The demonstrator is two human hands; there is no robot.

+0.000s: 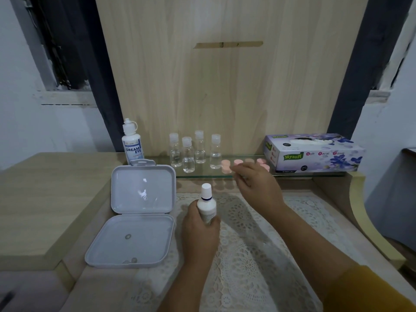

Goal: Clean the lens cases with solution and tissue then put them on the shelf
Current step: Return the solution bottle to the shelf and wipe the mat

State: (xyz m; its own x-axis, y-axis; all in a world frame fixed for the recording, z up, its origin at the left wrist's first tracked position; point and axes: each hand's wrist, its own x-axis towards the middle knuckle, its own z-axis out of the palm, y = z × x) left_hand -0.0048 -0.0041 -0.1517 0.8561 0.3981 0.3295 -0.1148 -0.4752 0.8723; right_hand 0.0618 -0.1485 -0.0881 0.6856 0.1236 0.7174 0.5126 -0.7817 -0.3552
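My left hand (pixel 199 224) grips a small white solution bottle (pixel 206 204) upright over the lace mat. My right hand (pixel 256 183) reaches toward the glass shelf (pixel 202 174), fingers loosely extended just in front of several pink lens cases (pixel 226 166) that lie on it. Whether the fingertips touch a case I cannot tell. A purple tissue box (pixel 315 154) stands at the shelf's right end.
An open grey hinged box (pixel 137 212) lies left of the mat. A larger Dream Eye bottle (pixel 132 143) stands at the shelf's left end, several small clear bottles (pixel 193 152) beside it. A wooden panel rises behind.
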